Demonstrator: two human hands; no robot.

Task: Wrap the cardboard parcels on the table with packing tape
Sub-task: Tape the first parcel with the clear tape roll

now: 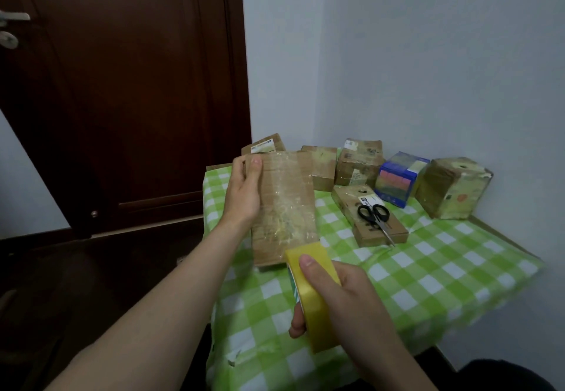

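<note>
A flat brown cardboard parcel [287,204] is held up on end above the table, its face covered in shiny clear tape. My left hand [243,192] grips its upper left edge, thumb on the front. My right hand [339,296] holds a yellow roll of packing tape [308,283] at the parcel's lower right corner, thumb on top of the roll. The tape strip seems to run from the roll onto the parcel's face.
The table [443,271] has a green and white checked cloth. Several taped parcels [360,161] stand along the back by the wall, with a blue box [397,178]. Black scissors [374,216] lie on a flat parcel [367,219]. A dark door [122,85] stands left.
</note>
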